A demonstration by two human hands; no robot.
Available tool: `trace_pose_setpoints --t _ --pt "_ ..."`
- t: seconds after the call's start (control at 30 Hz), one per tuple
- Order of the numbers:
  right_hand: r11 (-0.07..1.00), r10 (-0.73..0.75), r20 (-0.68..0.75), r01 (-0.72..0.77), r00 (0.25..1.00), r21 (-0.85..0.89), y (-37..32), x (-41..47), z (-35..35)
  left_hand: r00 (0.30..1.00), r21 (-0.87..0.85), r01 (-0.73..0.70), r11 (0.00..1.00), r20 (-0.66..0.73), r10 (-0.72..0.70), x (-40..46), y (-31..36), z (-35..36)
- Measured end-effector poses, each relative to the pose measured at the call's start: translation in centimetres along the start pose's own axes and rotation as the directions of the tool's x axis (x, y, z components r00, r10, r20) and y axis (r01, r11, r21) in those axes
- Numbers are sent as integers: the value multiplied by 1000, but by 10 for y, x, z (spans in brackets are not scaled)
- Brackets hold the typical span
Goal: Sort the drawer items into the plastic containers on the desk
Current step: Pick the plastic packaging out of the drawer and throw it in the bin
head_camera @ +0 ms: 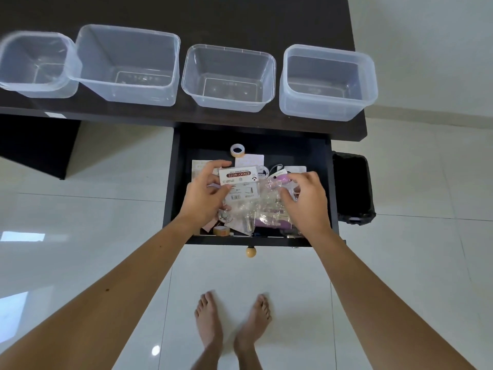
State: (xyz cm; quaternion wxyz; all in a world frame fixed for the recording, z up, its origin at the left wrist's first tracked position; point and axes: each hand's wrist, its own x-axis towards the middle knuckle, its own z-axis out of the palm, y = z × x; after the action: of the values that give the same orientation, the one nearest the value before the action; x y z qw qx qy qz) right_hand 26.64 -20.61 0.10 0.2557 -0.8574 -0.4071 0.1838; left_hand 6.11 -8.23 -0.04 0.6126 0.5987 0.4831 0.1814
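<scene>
Both hands in the open drawer [177, 182]: left hand [204, 200] pinching a sticky note pack [238, 175] above the clutter, long axis left-right, label upside down (top toward the body); right hand [306, 198] curled onto a clear plastic packet [266, 190]. Beyond, on the desk [240, 17], four containers [229, 78] all empty. Sorting barely begun; everything left.

I see a dark brown worktop [240, 20] carrying four clear, colourless containers [229, 78]. At six o'clock the black drawer [324, 182] has a tan knob [250, 252]. Inside, a white sticky-note pack [238, 175] bears a dark red label; at four o'clock from it lies a purple packet [269, 222]. The floor [80, 209] is glossy white tile.
</scene>
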Motion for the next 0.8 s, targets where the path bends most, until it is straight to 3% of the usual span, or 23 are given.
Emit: trace_pose_setpoints --t 0.17,0.37,0.63,0.8 --pt "994 85 29 -83 996 -73 2 10 12 1000 21 0 1000 12 0 -2 -7 -14" --pt "967 197 21 -197 980 163 8 12 6 999 44 -52 998 -14 52 -5 -10 -18" --pt "924 192 112 -218 975 313 5 8 -20 996 45 -82 996 -25 83 -4 -12 -21" --pt "903 135 118 -171 984 395 -2 9 -39 974 233 -167 958 -110 196 -3 -15 -25"
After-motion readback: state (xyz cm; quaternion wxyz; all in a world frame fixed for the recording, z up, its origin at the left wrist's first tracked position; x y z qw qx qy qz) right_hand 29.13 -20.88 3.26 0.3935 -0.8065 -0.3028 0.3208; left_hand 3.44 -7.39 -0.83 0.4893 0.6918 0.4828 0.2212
